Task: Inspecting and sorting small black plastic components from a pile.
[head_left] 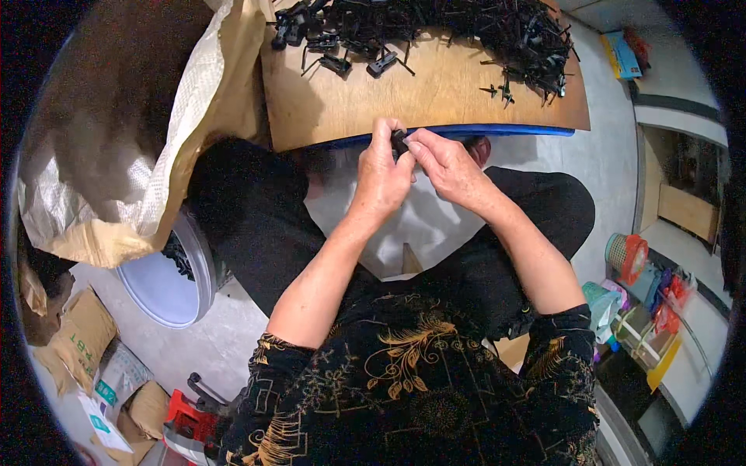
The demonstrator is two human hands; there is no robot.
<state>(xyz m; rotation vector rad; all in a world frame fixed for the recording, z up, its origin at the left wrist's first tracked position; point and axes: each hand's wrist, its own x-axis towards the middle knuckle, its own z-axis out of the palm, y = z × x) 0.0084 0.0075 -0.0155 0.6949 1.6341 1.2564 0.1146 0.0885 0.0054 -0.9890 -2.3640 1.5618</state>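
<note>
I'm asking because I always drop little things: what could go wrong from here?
The small black part might slip: the left grip pinches it, and the right grip meets it by the near edge of the wooden tabletop. Also, the black pile reaches close to the tabletop's right edge, so a bump could knock pieces off.

Green lettering point(82, 353) on brown sack point(92, 320)

parts pile point(536, 39) at back of tbl point(404, 97), w/ sack point(198, 101) & bucket point(206, 272) L, basket point(626, 258) off to the R
</note>
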